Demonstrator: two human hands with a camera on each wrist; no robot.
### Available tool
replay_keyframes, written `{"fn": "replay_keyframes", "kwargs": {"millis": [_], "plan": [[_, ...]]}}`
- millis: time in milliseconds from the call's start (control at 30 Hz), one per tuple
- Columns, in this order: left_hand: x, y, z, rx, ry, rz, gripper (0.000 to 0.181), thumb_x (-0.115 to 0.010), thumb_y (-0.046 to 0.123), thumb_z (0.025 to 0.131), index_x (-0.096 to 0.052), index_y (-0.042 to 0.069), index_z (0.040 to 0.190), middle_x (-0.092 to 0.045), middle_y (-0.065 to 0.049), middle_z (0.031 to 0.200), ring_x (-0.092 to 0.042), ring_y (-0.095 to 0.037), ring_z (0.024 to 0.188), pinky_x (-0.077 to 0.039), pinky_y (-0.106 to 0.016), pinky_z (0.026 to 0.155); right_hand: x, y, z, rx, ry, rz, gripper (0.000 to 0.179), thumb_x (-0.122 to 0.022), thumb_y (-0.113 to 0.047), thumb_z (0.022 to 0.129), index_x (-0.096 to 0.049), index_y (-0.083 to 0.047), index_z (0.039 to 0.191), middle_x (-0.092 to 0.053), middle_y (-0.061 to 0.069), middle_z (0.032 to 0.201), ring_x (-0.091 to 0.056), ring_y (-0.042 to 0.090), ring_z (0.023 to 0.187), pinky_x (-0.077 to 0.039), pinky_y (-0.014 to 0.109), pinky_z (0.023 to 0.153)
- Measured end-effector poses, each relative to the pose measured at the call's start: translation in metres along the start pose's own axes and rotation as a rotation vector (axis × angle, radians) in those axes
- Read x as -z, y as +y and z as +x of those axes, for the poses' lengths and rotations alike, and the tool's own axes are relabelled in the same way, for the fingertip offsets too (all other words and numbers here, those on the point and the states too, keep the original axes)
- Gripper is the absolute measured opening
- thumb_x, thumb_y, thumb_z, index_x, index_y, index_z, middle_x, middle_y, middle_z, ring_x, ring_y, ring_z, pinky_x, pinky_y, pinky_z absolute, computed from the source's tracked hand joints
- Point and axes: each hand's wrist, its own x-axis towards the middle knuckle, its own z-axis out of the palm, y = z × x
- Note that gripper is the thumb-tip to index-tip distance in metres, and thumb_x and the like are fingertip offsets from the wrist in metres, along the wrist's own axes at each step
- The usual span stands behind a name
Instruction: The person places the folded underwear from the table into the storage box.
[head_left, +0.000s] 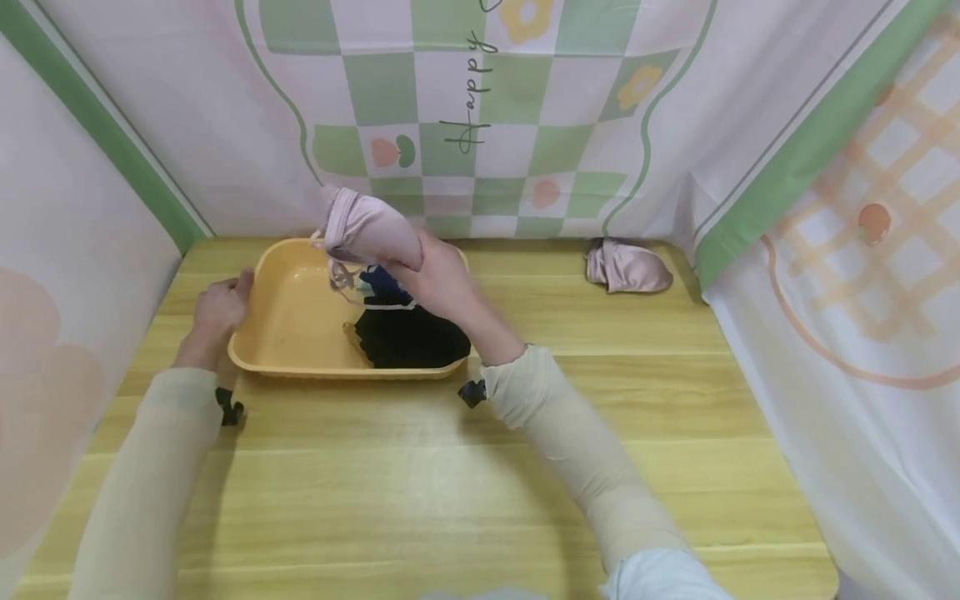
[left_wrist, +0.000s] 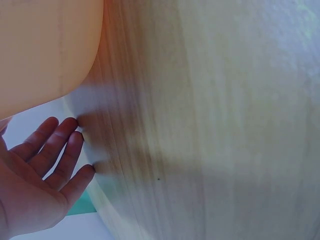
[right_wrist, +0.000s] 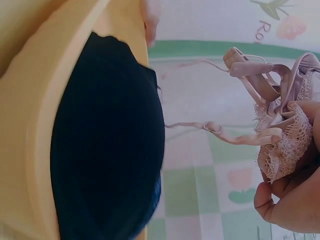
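My right hand (head_left: 446,279) grips a folded pale pink bra (head_left: 375,233) above a yellow plastic basin (head_left: 281,321). In the right wrist view, the bra's lace edge (right_wrist: 287,145) shows by the fingers, and a thin strap (right_wrist: 240,137) trails toward the basin. A black bra (head_left: 408,337) lies cup-up in the basin's right part, with a dark blue piece of cloth (head_left: 386,285) behind it. My left hand (head_left: 221,308) is at the basin's left end, thumb side at the rim. Its fingers (left_wrist: 60,167) are extended and spread below the basin's wall in the left wrist view.
Another folded pink bra (head_left: 630,267) lies at the back right of the wooden table (head_left: 450,483). Printed cloth (head_left: 517,100) hangs along the table's back and sides. Small black pieces (head_left: 472,392) sit at both wrists.
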Motion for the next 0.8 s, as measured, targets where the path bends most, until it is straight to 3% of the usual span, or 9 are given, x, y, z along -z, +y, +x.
{"fn": "replay_keyframes", "kwargs": {"millis": [267,500,633,800], "plan": [[-0.001,-0.002,0.001,-0.016,0.001,0.002,0.089,-0.003,0.064,0.100,-0.035,-0.001,0.151,-0.036,-0.039,0.149,-0.032,-0.060,0.136,-0.026,-0.066,0.116,-0.032,-0.012,0.007,0.049,-0.040,-0.037,0.039,-0.063,-0.035,0.098,-0.058,-0.012,0.128,-0.071,0.005,0.110,-0.066,0.018,0.094,-0.054,0.034,0.085],[-0.001,-0.003,0.001,-0.023,0.004,-0.002,0.090,-0.003,0.065,0.100,-0.033,-0.002,0.152,-0.033,-0.041,0.150,-0.030,-0.062,0.136,-0.024,-0.068,0.116,-0.065,-0.021,0.012,0.095,-0.052,-0.128,0.043,-0.061,-0.038,0.099,-0.058,-0.014,0.134,-0.071,0.002,0.123,-0.068,0.019,0.109,-0.053,0.041,0.097],[-0.001,-0.003,0.003,-0.017,0.001,0.003,0.091,-0.003,0.066,0.099,-0.032,-0.002,0.152,-0.032,-0.040,0.150,-0.030,-0.062,0.136,-0.025,-0.068,0.116,-0.081,-0.023,0.012,0.066,-0.076,-0.195,0.042,-0.058,-0.041,0.100,-0.058,-0.015,0.133,-0.071,0.000,0.120,-0.067,0.017,0.107,-0.051,0.045,0.098],[-0.001,-0.004,0.006,-0.038,0.023,0.007,0.088,-0.004,0.063,0.101,-0.035,-0.003,0.151,-0.034,-0.040,0.149,-0.032,-0.062,0.135,-0.026,-0.066,0.116,-0.096,-0.022,0.016,0.031,-0.085,-0.295,0.040,-0.056,-0.043,0.100,-0.059,-0.015,0.128,-0.071,-0.001,0.115,-0.067,0.015,0.102,-0.052,0.041,0.093]]}}
